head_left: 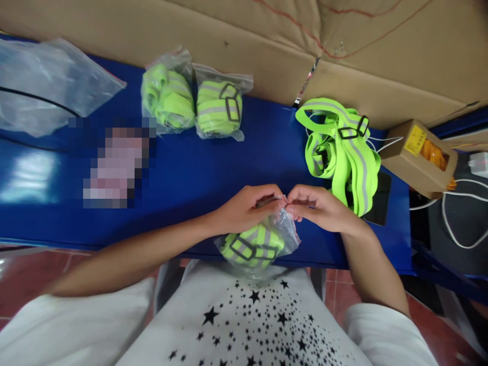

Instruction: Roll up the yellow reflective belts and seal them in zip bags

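Note:
My left hand (pixel 246 208) and my right hand (pixel 318 207) meet over the near edge of the blue table (pixel 213 168). Both pinch the top edge of a clear plastic bag (pixel 256 243) that hangs between them. Inside the bag is a folded neon yellow reflective strap with black buckles. The fingers of both hands are closed on the bag's mouth.
Two filled bags of the same straps (pixel 168 96) (pixel 220 107) lie at the table's back. A loose pile of neon straps (pixel 343 150) sits to the right, over a dark phone (pixel 379 201). Empty clear bags (pixel 46 84) lie far left. A small cardboard box (pixel 421 157) and white cables (pixel 457 203) are at right.

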`<state>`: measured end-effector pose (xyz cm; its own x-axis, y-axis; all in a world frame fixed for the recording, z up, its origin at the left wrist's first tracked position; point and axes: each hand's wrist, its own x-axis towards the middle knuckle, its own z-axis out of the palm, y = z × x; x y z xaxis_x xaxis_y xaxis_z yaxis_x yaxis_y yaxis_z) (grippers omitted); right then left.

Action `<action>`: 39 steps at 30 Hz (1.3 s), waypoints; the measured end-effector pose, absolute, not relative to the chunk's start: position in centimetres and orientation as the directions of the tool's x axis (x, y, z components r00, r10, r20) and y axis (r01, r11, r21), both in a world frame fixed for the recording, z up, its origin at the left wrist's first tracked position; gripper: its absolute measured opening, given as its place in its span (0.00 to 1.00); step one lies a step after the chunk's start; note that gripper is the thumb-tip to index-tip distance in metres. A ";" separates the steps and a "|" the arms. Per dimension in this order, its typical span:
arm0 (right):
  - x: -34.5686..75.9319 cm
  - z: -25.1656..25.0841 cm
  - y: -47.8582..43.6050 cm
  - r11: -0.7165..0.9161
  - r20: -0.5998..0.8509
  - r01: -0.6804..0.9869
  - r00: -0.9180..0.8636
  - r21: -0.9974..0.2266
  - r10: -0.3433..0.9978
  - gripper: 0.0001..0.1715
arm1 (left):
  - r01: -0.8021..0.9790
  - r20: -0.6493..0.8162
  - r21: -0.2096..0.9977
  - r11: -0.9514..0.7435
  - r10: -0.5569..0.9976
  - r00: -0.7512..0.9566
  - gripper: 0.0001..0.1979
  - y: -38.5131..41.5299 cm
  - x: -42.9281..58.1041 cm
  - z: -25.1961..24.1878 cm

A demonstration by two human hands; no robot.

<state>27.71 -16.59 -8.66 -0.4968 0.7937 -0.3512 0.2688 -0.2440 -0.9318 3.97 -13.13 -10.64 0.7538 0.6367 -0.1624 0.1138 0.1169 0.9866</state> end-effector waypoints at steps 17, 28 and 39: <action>26.4 -9.3 -16.7 -0.176 -0.299 0.291 -0.460 -0.940 0.836 0.15 | 0.102 -0.117 0.992 0.067 0.769 0.628 0.15 -10.8 3.0 -10.6; 28.0 -8.5 -17.0 -0.064 -0.266 0.461 -0.388 -0.885 0.882 0.16 | -0.042 0.121 0.993 -0.115 0.963 0.240 0.20 -8.0 1.8 -10.3; 25.9 -10.5 -17.2 0.172 -0.164 0.657 -0.417 -0.734 0.894 0.13 | -0.188 0.269 0.933 -0.308 0.941 -0.206 0.23 3.0 -0.6 -7.8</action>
<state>25.90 -17.18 -10.49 -0.4171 0.8938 -0.1644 0.6574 0.1718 -0.7336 -0.64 3.04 -7.83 -0.2064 0.9408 0.2690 -0.1878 -0.3079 0.9327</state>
